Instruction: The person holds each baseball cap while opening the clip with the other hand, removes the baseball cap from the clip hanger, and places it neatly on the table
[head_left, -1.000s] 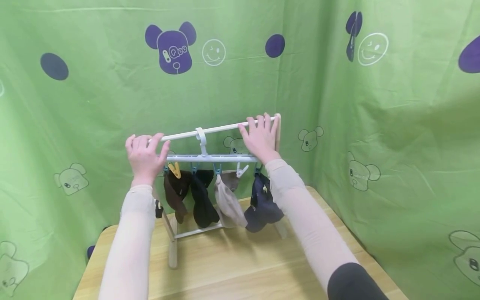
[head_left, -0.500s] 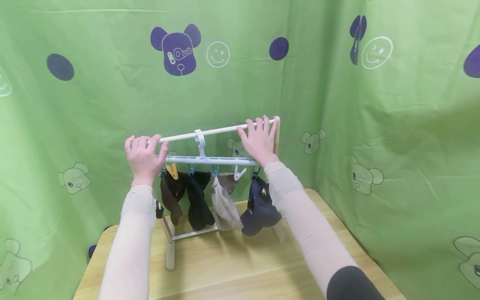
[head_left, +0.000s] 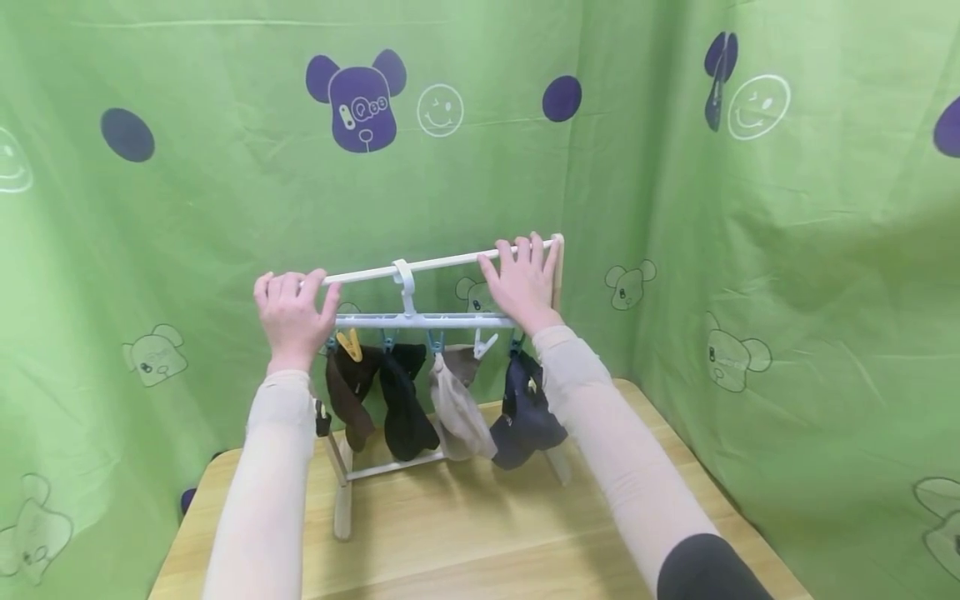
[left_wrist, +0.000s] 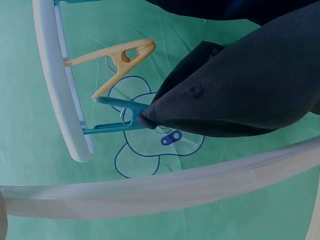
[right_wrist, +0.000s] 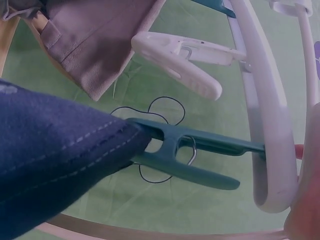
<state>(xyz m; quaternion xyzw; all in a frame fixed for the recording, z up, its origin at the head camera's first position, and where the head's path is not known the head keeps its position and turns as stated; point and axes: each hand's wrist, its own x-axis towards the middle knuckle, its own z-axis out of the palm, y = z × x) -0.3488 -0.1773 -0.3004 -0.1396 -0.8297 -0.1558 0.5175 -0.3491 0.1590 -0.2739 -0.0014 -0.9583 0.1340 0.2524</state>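
Observation:
A small wooden rack stands on the table; both hands hold its white top bar. My left hand curls its fingers over the left end. My right hand has its fingers over the right end, thumb on the near side. From the bar hangs a pale blue clip hanger. Its blue-green clips hold brown, black, beige and navy caps. A yellow clip and a white clip hold nothing. In the right wrist view, a teal clip pinches the navy cap.
The wooden table extends in front of the rack. A lower white rod joins the rack's legs, one foot showing at the left. Green curtains with bear prints surround the table behind and at both sides.
The head view has shifted slightly, and the rack sits a touch differently against the curtain. Both hands stay on the top bar; the caps remain clipped.

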